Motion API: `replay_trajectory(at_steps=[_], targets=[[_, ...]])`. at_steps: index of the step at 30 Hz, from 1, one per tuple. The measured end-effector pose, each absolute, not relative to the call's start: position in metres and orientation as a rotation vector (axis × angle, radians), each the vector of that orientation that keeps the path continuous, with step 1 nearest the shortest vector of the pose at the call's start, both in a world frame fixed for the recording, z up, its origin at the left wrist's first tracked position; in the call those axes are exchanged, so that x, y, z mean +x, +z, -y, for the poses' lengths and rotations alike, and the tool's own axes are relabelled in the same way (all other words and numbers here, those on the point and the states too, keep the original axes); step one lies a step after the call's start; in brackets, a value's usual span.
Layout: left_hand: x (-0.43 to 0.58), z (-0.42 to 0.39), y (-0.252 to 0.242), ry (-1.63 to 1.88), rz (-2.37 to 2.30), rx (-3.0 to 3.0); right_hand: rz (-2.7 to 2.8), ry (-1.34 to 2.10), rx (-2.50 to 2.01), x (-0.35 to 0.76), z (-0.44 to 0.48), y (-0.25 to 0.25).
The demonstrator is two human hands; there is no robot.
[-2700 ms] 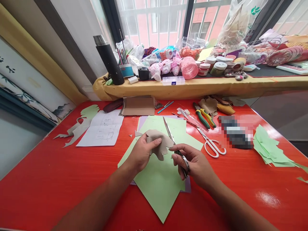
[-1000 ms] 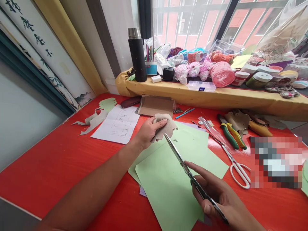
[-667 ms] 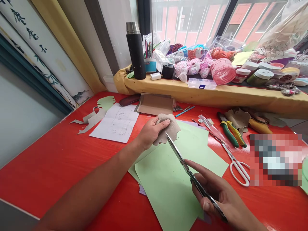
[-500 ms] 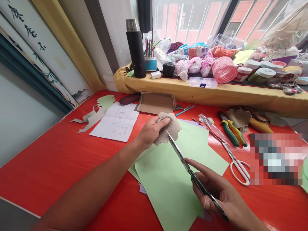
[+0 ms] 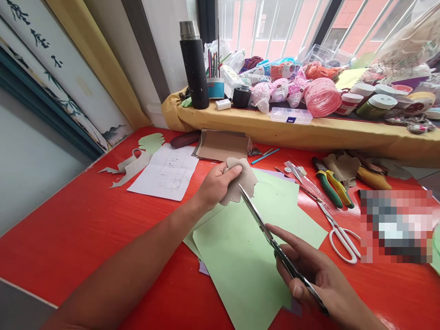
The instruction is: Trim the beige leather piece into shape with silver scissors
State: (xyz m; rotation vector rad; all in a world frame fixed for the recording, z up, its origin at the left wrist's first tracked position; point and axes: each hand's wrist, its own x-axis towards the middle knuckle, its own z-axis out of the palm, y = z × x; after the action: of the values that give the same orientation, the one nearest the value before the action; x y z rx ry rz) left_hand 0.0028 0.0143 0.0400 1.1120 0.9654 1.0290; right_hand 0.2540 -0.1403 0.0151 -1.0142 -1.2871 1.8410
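Observation:
My left hand (image 5: 217,185) pinches a beige, leather-like piece (image 5: 243,178) with a scalloped edge, thumb on top. A pair of scissors (image 5: 261,221) is in my right hand (image 5: 309,270), fingers around its dark handles. Its narrow silver blades point up and to the left, and their tip is at the lower edge of the beige piece. Whether the tip touches the edge I cannot tell. Below both hands lie large light green sheets (image 5: 240,266), overlapping on the red table (image 5: 113,233).
White-handled scissors (image 5: 343,240) and green-and-yellow pliers (image 5: 332,185) lie at the right. A sheet with line drawings (image 5: 161,176) and beige offcuts (image 5: 132,167) are at the left. Brown sheets (image 5: 223,145) lie behind. Jars and a black flask (image 5: 195,68) crowd the sill.
The beige piece has turned slightly in my left hand, its right side drawing in a little. The scissors keep almost the same pose. The camera view has shifted very slightly.

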Motion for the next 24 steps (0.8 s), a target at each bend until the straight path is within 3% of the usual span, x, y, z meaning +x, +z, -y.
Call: replay_trajectory(at_steps=[24], targets=[[0.0044,-0.0124,0.0393,1.022,-0.966,1.167,1.361,1.803,-1.086,0.2523,0.1382,0.0183]])
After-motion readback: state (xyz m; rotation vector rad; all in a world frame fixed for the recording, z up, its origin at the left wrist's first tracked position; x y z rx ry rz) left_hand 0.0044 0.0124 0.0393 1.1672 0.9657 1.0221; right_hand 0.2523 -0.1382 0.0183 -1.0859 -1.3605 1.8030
